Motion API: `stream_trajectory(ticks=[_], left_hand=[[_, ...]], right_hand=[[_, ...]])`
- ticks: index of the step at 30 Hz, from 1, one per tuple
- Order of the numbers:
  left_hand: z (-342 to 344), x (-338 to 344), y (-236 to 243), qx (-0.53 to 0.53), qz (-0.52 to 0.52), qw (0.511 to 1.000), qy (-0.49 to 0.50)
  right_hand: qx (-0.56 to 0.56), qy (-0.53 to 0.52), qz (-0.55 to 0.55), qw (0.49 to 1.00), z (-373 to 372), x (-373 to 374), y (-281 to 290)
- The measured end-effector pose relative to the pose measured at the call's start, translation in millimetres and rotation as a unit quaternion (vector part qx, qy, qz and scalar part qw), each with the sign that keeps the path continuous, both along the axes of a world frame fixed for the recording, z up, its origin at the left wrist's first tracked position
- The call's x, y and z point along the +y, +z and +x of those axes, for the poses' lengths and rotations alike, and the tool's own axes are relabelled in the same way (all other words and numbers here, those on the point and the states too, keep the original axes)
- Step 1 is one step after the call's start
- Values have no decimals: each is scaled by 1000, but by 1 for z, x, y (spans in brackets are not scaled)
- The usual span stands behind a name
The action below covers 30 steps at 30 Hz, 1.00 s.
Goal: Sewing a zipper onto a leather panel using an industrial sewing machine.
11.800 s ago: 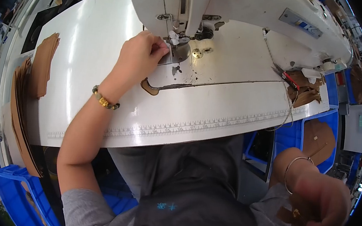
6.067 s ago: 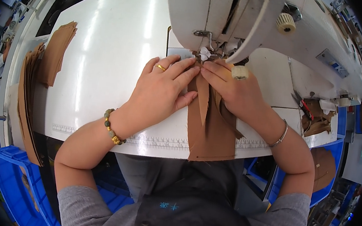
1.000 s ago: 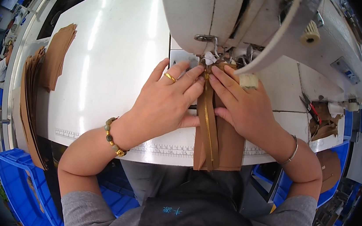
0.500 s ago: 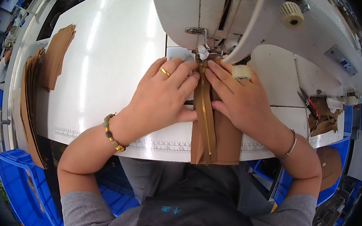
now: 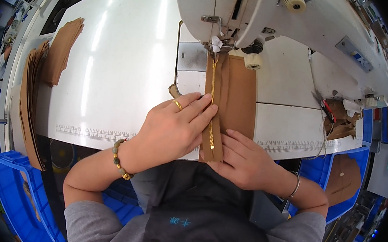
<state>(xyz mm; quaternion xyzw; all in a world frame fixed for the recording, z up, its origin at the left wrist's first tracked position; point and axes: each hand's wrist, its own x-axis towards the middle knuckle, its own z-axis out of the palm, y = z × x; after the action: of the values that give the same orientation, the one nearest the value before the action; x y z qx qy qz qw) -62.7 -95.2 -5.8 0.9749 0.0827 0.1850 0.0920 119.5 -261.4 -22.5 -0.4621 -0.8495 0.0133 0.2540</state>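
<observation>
A brown zipper with gold teeth lies lengthwise on a brown fabric panel, its far end under the needle area of a white sewing machine. My left hand, wearing a gold ring, rests stretched fingers flat on the zipper's left side and teeth; its thumb is hidden. At the table's front edge, my right hand holds the zipper's near end, with some fingertips hidden behind the tape and one finger lying along the panel.
Stacks of brown pieces lie on the left of the white table. Red-handled snips sit beside brown scraps at right. Blue bins stand below the table on both sides. A printed ruler runs along the front edge.
Both hands have moved from beside the needle toward the table's front edge. My right hand now holds the zipper's near end, and the panel's far part is uncovered.
</observation>
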Motion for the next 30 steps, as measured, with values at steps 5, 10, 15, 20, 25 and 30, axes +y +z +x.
stream_trajectory(ticks=[5,10,15,20,25,30], left_hand=[[-8,-19,1,3,27,999,24],[-9,-28,-5,-14,49,998,48],[-10,-32,-8,-15,42,997,63],[-8,-33,-9,-20,46,996,72],[-8,-33,-10,-22,43,996,71],[-9,-32,-5,6,46,997,62]], right_hand=[[-20,-12,55,998,-4,-7,-9],[-25,-2,67,997,-2,-6,-9],[-19,0,68,997,-2,-5,-9],[-29,9,55,998,1,-6,-8],[-33,14,56,998,0,-6,-8],[133,64,-75,986,13,1,12]])
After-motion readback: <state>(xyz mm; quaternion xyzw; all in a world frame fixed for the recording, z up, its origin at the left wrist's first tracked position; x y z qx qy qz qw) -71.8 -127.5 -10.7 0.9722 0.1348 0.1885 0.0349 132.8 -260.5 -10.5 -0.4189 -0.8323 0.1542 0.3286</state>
